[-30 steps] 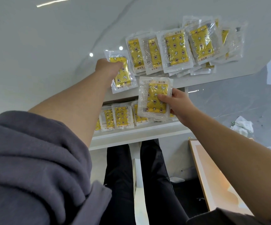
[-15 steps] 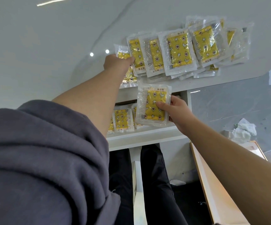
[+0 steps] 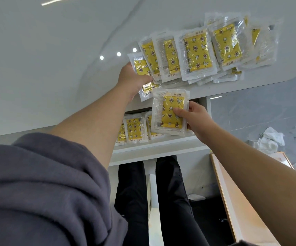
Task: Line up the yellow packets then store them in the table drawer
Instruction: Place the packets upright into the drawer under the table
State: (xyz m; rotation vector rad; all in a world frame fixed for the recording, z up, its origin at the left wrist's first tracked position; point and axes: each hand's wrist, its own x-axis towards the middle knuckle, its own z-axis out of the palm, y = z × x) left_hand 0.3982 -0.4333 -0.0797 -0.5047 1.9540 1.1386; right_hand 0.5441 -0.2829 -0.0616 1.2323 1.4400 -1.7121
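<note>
Several yellow packets in clear wrappers lie overlapped in a row (image 3: 197, 54) near the white table's front edge (image 3: 223, 87). My left hand (image 3: 133, 77) grips the leftmost packet (image 3: 140, 67) of that row, fingers tucked beneath it. My right hand (image 3: 195, 115) pinches one yellow packet (image 3: 168, 112), thumb on its face, held above the open table drawer (image 3: 161, 144). Inside the drawer a few packets (image 3: 134, 130) stand side by side; my left forearm hides the drawer's left part.
My dark-trousered legs (image 3: 170, 201) are below the drawer. A wooden-topped surface (image 3: 241, 201) runs along the lower right. Crumpled white tissue (image 3: 269, 139) lies on the grey floor at right.
My left hand has pushed its packet up and right against the row. My right hand kept its packet over the drawer, shifting only slightly.
</note>
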